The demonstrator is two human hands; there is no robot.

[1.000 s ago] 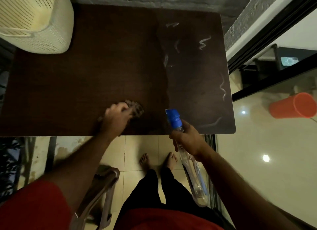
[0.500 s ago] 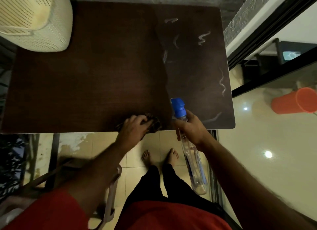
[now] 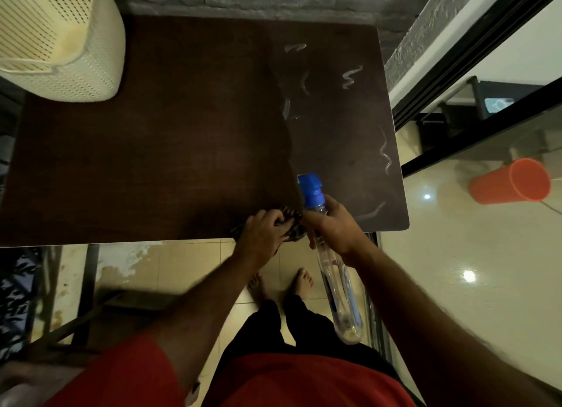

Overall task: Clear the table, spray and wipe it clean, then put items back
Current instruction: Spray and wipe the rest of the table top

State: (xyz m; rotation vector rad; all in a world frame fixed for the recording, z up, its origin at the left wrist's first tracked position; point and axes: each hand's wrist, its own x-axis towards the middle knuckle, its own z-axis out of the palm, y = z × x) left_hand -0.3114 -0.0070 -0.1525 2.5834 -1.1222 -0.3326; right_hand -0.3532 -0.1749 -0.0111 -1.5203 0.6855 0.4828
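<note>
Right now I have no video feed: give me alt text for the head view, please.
Seen from above, the left hand presses a dark cloth at the near edge of a dark brown table, while the right hand grips a clear spray bottle with a blue nozzle. Wet streaks glisten on the table's right side; a cream perforated basket sits at its far left corner.

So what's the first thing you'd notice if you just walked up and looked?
Probably the spray bottle with its bright blue top, gripped in the right hand at the near edge of the dark table. Right beside it, the left hand presses a cloth there. Wet squiggly streaks shine on the table's right side, and an orange cup lies on the floor.
</note>
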